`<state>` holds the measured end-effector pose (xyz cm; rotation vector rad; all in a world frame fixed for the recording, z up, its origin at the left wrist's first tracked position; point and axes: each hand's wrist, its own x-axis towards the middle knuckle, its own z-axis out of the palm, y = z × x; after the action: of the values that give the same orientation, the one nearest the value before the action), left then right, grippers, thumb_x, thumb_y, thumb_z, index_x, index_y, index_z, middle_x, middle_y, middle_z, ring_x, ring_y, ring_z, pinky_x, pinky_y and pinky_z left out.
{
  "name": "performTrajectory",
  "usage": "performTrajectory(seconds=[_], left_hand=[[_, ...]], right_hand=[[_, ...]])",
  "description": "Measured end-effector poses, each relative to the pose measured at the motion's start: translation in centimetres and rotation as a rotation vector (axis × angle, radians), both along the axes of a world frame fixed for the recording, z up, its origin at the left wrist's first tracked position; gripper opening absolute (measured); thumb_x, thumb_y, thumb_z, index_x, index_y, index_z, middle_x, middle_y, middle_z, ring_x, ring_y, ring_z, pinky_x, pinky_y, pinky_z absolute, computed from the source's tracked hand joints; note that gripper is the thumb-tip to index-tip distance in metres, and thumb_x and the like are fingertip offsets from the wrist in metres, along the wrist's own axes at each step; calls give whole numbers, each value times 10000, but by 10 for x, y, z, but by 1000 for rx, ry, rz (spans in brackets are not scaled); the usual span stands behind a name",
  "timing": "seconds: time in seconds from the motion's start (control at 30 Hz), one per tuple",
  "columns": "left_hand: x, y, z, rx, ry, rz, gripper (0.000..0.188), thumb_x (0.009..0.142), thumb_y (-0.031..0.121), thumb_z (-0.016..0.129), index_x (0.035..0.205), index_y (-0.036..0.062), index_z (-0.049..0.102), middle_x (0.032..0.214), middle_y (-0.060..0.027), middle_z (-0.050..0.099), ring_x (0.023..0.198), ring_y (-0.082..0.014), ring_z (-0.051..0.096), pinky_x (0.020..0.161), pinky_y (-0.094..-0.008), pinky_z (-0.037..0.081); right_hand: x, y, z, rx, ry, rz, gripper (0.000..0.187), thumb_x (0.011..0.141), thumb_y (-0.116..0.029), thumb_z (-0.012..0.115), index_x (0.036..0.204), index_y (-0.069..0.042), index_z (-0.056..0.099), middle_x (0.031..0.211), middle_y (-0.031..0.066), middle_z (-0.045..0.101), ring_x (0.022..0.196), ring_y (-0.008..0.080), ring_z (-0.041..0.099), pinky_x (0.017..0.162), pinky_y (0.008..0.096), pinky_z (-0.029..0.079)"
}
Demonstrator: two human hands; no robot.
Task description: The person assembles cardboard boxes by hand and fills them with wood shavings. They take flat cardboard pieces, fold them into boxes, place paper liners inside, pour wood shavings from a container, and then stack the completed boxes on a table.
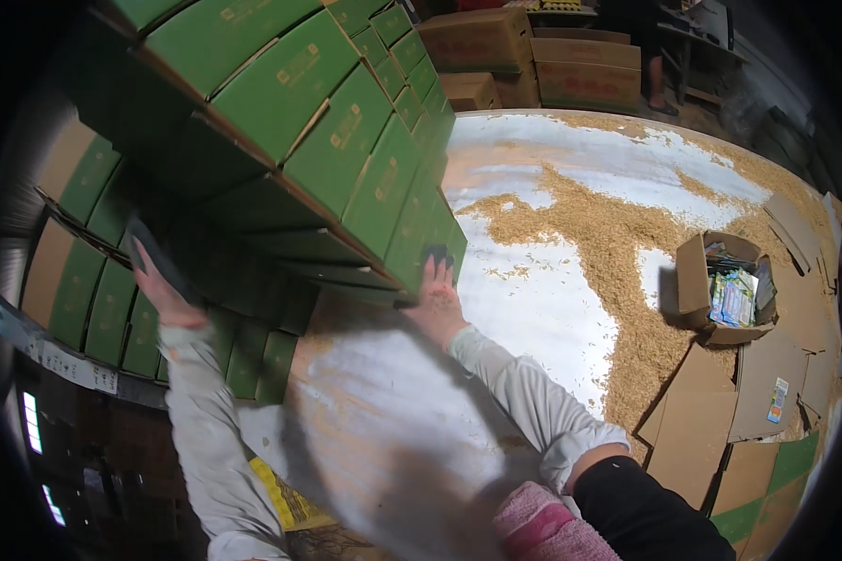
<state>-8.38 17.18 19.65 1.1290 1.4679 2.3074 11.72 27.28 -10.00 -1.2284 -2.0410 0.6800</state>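
Observation:
Green cardboard boxes (pixel 346 140) stand in a tall stack at the upper left, their printed faces turned right. My right hand (pixel 438 304), black coverings on its fingertips, lies at the stack's low right corner. Its fingers rest along the green face of a box (pixel 428 238), with the thumb at the near edge. On the stack's shaded left side is my left hand (pixel 166 294), fingers stretched upward and dark at the tips. Motion blurs it, and whether it touches a box I cannot tell. More green boxes (pixel 103 290) stand lower, beside the left hand.
Wood shavings (pixel 617 252) lie scattered over the white surface (pixel 533 299). An open carton (pixel 697 280) of colourful packets stands at right, near flat cardboard pieces (pixel 692 411). Brown cartons (pixel 585 75) and a person's leg (pixel 657 79) are at the back. A yellow packet (pixel 285 496) lies below.

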Motion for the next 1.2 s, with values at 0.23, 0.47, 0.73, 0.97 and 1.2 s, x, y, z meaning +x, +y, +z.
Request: performTrajectory(seconds=[0.23, 0.47, 0.73, 0.97, 1.2], left_hand=[[176, -155, -335, -1026, 982, 94, 650, 779, 206, 597, 1325, 9, 306, 1324, -233, 340, 1237, -398, 305, 1022, -523, 224], [227, -149, -357, -839, 1039, 96, 638, 753, 195, 609, 1303, 29, 330, 1294, -231, 366, 1202, -407, 332, 1043, -548, 170], [237, -170, -366, -852, 802, 198, 363, 868, 229, 529, 1132, -19, 503, 1185, -187, 437, 1100, -328, 396, 917, -455, 344], [617, -257, -295, -1077, 686, -953, 432, 888, 349, 483, 1039, -44, 579, 958, -239, 598, 899, -392, 545, 805, -393, 425], [714, -278, -163, -981, 21, -652, 399, 850, 152, 559, 1187, -48, 487, 1104, -180, 561, 969, -235, 542, 859, -345, 437]], right_hand=[[-72, 77, 0, 35, -70, 96, 1105, 646, -395, 747, 1359, 79, 49, 1320, 360, 264, 1230, 480, 292, 1056, 414, 256], [6, 3, -13, 27, -122, 173, 1009, 658, -623, 598, 1387, -49, 204, 1392, 254, 260, 1297, 401, 241, 1009, 537, 232], [458, -265, 38, 31, -146, -186, 679, 790, -389, 552, 1333, -53, 325, 1367, 230, 295, 1297, 396, 218, 1071, 472, 155], [757, -361, 6, -153, -784, -634, 707, 826, -541, 432, 1332, -59, 323, 1386, 242, 274, 1303, 392, 213, 1074, 504, 89], [740, -355, 10, -45, -295, -580, 817, 824, -636, 367, 1316, 14, 317, 1388, 258, 258, 1325, 360, 190, 1077, 493, 115]])
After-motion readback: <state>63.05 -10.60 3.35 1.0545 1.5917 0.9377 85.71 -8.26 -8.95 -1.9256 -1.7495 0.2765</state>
